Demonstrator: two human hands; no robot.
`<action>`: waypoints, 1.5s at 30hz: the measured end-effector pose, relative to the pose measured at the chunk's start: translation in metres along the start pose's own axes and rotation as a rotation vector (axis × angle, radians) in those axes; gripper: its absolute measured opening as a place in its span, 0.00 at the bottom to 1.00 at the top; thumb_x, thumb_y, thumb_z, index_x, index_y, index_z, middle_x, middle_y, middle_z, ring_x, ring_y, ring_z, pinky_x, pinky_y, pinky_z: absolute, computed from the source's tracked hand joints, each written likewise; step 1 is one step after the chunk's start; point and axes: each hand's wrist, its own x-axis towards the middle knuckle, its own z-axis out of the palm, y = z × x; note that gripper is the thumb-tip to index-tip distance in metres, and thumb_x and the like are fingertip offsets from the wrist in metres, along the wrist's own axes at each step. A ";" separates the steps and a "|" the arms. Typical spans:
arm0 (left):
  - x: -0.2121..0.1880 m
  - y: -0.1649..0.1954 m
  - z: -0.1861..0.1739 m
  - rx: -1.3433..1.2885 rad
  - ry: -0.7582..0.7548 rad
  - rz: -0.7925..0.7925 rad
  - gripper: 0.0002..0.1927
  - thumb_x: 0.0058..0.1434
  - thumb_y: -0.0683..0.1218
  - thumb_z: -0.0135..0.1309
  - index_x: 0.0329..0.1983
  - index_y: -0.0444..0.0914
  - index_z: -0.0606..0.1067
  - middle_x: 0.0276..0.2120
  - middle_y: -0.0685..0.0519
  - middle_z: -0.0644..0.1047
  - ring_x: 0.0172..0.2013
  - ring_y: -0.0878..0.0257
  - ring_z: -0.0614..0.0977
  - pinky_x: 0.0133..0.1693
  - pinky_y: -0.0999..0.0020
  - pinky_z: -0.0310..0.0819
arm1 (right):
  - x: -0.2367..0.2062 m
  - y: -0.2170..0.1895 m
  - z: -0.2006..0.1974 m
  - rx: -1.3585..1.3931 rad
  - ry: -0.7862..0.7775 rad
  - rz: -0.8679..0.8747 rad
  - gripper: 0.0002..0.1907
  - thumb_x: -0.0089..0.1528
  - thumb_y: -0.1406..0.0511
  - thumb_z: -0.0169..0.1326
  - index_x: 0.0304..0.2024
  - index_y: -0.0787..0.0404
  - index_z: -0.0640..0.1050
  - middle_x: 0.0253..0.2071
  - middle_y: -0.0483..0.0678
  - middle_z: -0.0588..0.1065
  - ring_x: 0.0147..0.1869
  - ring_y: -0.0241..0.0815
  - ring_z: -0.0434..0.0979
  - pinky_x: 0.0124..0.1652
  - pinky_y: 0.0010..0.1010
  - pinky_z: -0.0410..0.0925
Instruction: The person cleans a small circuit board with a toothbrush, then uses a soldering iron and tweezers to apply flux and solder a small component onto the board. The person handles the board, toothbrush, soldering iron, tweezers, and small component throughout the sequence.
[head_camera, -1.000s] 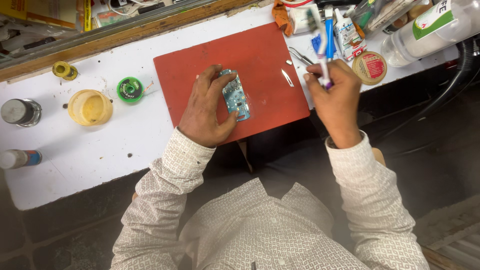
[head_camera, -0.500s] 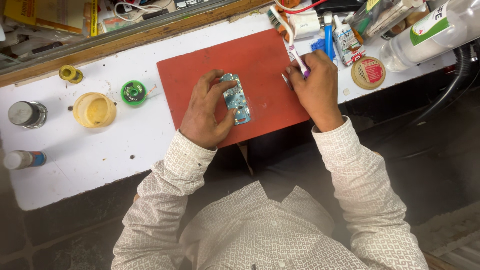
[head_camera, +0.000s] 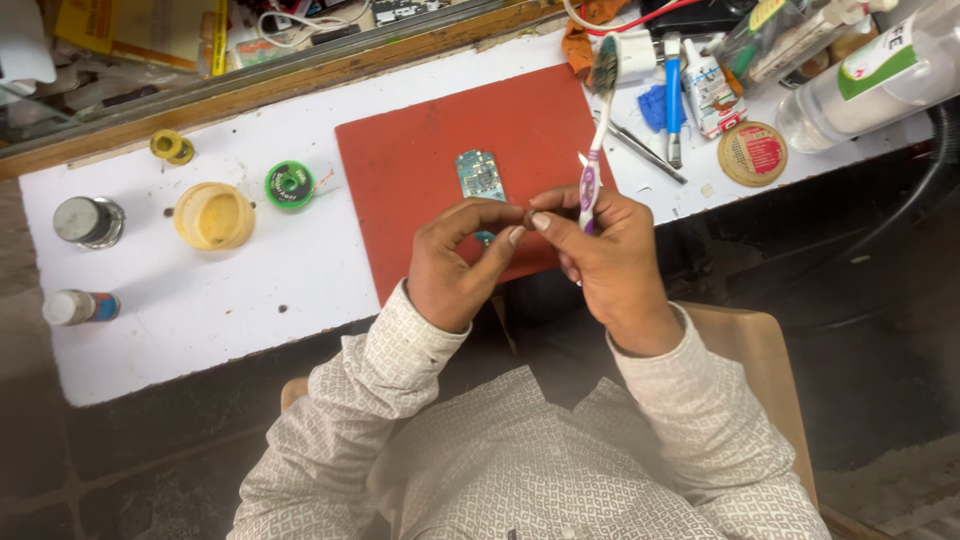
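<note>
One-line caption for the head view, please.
Right hand holds a toothbrush, fingertips meeting the left hand above a circuit board on a red mat.

Bright, even light falls on the white table (head_camera: 200, 300), with only small soft shadows. The far things look sharp. The near shirt (head_camera: 520, 460) is a bit blurry. The corners look darker.

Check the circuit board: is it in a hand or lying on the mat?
Lying flat on the red mat: the circuit board sits beyond both hands, which touch fingertips nearer the person.
</note>
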 end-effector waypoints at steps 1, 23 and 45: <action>-0.001 -0.001 0.001 -0.014 0.019 -0.020 0.08 0.65 0.41 0.59 0.45 0.32 0.81 0.40 0.48 0.83 0.40 0.62 0.84 0.46 0.69 0.79 | -0.001 0.002 0.005 -0.032 -0.013 -0.031 0.06 0.61 0.73 0.62 0.42 0.67 0.81 0.27 0.43 0.77 0.20 0.24 0.64 0.19 0.16 0.57; 0.004 -0.026 -0.019 -0.369 0.213 -0.255 0.08 0.68 0.39 0.52 0.44 0.29 0.79 0.35 0.49 0.84 0.32 0.68 0.81 0.36 0.75 0.79 | -0.057 0.012 0.024 -1.061 0.074 -0.667 0.24 0.66 0.74 0.57 0.65 0.59 0.75 0.35 0.49 0.70 0.33 0.42 0.74 0.34 0.34 0.68; 0.010 -0.011 -0.048 -0.285 0.220 -0.228 0.07 0.67 0.39 0.56 0.43 0.29 0.80 0.33 0.50 0.82 0.31 0.68 0.81 0.34 0.75 0.79 | -0.053 -0.002 0.011 -0.998 0.082 -0.646 0.23 0.66 0.75 0.58 0.63 0.57 0.76 0.35 0.50 0.71 0.32 0.43 0.72 0.34 0.34 0.68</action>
